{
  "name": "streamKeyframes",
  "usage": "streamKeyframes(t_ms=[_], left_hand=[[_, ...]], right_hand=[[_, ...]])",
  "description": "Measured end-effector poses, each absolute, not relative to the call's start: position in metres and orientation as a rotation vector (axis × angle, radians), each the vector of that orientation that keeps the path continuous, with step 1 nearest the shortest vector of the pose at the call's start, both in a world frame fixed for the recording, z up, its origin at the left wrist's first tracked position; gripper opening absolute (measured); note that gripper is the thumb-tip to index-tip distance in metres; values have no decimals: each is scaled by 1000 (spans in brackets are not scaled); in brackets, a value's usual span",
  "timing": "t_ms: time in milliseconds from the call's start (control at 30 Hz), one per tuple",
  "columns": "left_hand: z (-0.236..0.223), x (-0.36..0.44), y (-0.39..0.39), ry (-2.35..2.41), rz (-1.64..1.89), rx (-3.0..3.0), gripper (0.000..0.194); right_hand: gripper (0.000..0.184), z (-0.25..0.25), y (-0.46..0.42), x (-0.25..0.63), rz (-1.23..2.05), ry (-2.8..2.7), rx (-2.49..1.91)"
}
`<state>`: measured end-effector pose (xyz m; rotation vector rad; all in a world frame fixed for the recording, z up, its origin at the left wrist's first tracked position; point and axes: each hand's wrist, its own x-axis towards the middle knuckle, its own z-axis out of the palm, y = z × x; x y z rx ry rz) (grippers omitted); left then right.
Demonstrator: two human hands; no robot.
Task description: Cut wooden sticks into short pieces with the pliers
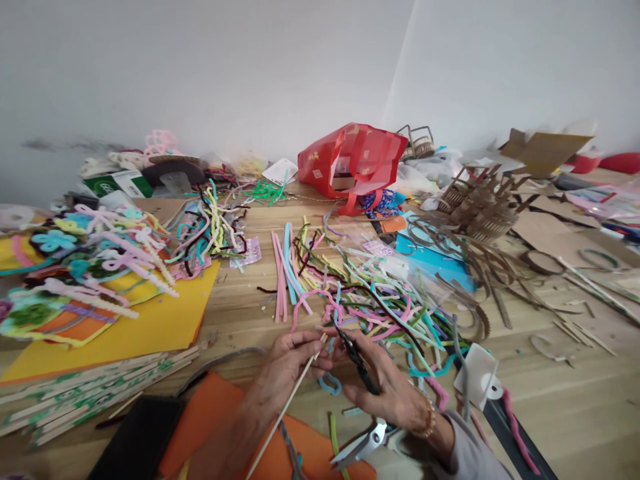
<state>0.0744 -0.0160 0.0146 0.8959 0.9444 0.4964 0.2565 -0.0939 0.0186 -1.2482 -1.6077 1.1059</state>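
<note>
My left hand (287, 367) pinches a thin wooden skewer (285, 410), which runs from the lower edge of the view up to my fingertips. My right hand (387, 390) grips small black pliers (357, 360), their tip reaching toward the skewer's upper end. A small blue pipe cleaner loop (330, 383) lies on the wood just below my hands. Beyond them spreads a tangled pile of multicoloured pipe cleaners (373, 300). Steel scissors (365, 443) lie under my right wrist, partly hidden.
An orange foam sheet (210, 413) lies by my left arm, with bundled printed sticks (90, 393) to its left. Pipe-cleaner flowers sit on yellow card (150, 340). A red bag (350, 160) stands at the back, and cardboard cutouts (480, 213) cover the right.
</note>
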Motion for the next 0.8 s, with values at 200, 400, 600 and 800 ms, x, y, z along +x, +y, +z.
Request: streamKeyframes(t_ms=[200, 400, 600, 800], left_hand=[[16, 76, -19, 1000, 567, 749, 34], [10, 73, -17, 914, 541, 766, 28], [13, 71, -17, 851, 525, 745, 24], [24, 67, -8, 771, 576, 685, 20]], right_hand=[[57, 18, -93, 259, 1283, -1447, -1149], [57, 30, -89, 258, 1276, -1457, -1152], [49, 27, -90, 259, 1355, -1364, -1093], [43, 12, -94, 268, 1371, -1116, -1134]])
